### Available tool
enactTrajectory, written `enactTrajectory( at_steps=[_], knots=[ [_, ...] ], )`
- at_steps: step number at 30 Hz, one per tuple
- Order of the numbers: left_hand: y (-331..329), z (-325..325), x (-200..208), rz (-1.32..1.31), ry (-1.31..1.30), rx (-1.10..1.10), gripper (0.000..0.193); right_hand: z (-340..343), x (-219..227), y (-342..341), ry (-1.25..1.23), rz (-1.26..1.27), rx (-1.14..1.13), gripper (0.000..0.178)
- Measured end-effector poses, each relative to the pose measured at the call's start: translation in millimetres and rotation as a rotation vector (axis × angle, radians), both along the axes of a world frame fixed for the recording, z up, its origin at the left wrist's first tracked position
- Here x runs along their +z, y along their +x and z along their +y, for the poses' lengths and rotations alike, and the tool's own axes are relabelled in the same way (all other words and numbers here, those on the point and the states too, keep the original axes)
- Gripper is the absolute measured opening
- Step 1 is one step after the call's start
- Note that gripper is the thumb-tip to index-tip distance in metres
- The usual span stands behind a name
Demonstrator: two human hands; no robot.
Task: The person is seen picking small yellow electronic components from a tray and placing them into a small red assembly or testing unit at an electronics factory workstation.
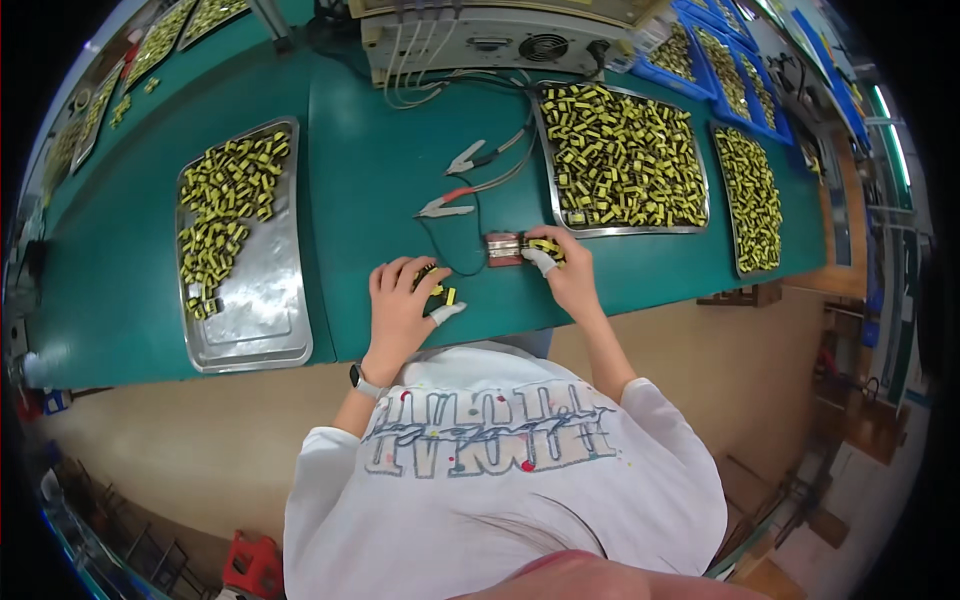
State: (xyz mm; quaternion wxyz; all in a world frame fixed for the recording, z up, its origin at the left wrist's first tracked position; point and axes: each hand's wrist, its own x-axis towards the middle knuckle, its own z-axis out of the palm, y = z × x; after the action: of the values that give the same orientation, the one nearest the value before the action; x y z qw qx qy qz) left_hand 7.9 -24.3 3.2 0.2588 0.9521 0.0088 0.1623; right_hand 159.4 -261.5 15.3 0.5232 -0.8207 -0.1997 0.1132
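My left hand (398,312) curls over a few small yellow-and-black transformers (436,288) at the table's near edge, its thumb in a white finger cot. To its right, my right hand (570,280) is closed on yellow-and-black transformers (546,246), with a white cover on a fingertip. These are against the right end of a small reddish-brown test fixture (503,249) with metal strips on top. My fingers partly hide the parts in both hands, so I cannot tell their exact number. Two clip leads, a red-handled clip (446,203) and a dark-handled clip (468,158), lie beyond the fixture.
A metal tray (250,355), partly filled with transformers, lies at left. A full tray (640,231) sits right of the clips, with a narrower tray (745,268) beyond it. Blue bins (690,85) and a bench instrument (480,50) with cables stand at the back.
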Motion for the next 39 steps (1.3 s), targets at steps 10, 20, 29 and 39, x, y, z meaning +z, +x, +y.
enactTrajectory(
  at_steps=[10, 20, 29, 39],
  knots=[
    [1.6, -2.4, 6.2, 0.011, 0.002, -0.012, 0.047, 9.0, 7.2, -10.3, -0.169, -0.178, 0.078, 0.056],
    [0.0, -1.9, 8.8, 0.033, -0.016, 0.010, 0.049, -4.5, 22.3, 36.1, -0.150, -0.389, -0.072, 0.039],
    [-3.7, 7.2, 6.0, 0.079, 0.002, -0.070, 0.044, -48.1, 43.5, 149.4, -0.737, -0.616, -0.316, 0.055],
    [-0.5, 16.9, 15.0, 0.131, -0.041, -0.048, 0.050, 16.2, 32.9, 32.5, -0.166, -0.646, 0.073, 0.034]
  ],
)
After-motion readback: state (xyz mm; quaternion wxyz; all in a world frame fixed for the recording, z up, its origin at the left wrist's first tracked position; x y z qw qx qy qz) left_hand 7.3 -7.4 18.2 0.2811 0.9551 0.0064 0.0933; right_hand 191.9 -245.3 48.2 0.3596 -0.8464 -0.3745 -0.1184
